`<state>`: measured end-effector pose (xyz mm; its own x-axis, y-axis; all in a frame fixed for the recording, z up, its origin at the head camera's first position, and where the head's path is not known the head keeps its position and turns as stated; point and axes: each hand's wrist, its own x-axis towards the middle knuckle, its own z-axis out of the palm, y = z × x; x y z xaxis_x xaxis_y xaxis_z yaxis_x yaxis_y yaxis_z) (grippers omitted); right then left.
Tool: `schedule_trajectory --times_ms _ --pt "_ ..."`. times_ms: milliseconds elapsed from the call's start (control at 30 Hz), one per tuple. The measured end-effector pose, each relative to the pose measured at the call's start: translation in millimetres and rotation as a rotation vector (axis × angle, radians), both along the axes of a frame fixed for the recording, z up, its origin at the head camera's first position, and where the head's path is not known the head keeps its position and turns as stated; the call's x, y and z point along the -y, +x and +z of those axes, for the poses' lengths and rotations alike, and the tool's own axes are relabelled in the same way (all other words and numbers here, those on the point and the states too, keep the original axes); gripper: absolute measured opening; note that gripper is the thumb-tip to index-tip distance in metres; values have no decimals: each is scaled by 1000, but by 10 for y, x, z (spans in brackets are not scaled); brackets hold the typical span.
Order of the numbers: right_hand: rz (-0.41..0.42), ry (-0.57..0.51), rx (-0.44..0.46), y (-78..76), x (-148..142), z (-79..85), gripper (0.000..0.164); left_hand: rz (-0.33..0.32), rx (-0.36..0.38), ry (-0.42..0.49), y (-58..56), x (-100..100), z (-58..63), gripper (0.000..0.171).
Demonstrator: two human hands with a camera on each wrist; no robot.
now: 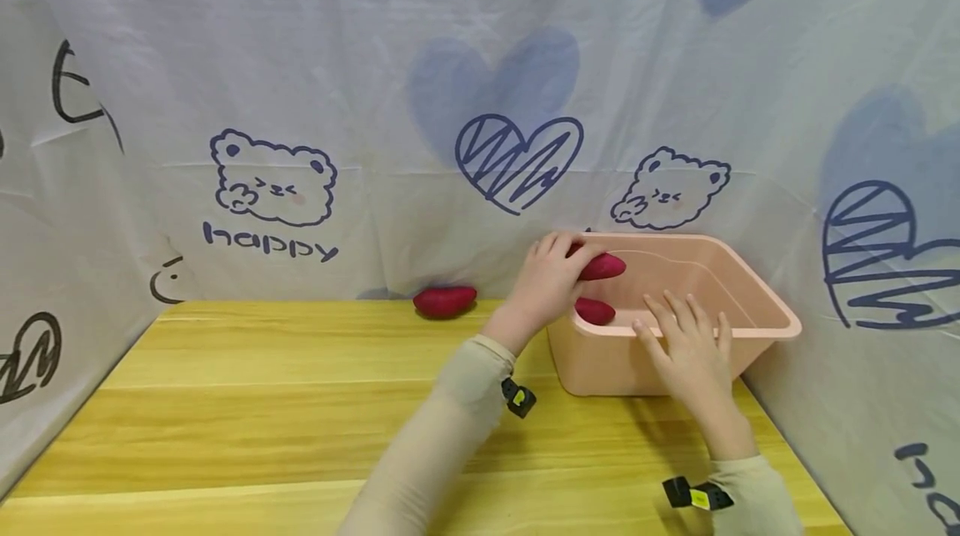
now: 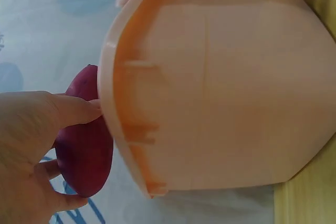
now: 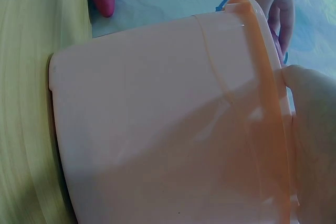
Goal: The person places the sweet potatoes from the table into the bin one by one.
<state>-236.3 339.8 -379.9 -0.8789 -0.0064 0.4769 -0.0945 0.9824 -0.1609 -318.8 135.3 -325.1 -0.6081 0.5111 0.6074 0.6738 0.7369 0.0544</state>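
Observation:
My left hand [image 1: 551,278] grips a red-skinned sweet potato [image 1: 602,267] over the left end of a peach plastic bin [image 1: 637,365]. In the left wrist view, thumb and fingers wrap this sweet potato [image 2: 86,150] beside the bin's rim. Lower down, inside the bin, lies a second sweet potato [image 1: 596,311], partly hidden by the near wall. My right hand [image 1: 690,357] is at the bin's near rim, its fingers spread and reaching over the opening. The right thumb [image 3: 299,74] sits right at the rim in the right wrist view.
Another sweet potato [image 1: 445,302] lies on the wooden table [image 1: 247,411] at its back edge, left of the bin. A printed white cloth [image 1: 375,86] hangs behind the table and along both sides. The bin stands near the table's right edge.

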Motion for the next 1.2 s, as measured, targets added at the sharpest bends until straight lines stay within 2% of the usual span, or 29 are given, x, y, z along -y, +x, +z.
schedule_trajectory --times_ms 233,367,567,700,1200 --pt "0 4 -9 -2 -8 -9 54 -40 -37 -29 -6 -110 -49 42" --pt "0 4 -6 -5 -9 -15 54 -33 -58 -52 -5 -161 -80 43" --pt "1 4 -3 -6 -7 -15 54 -21 -31 -92 -17 -248 -129 43" --pt "-1 3 2 -6 -9 -6 55 -37 -14 -102 -23 -284 -137 44" --pt "6 3 0 -2 1 0 55 -44 25 -115 -48 -274 -158 45"
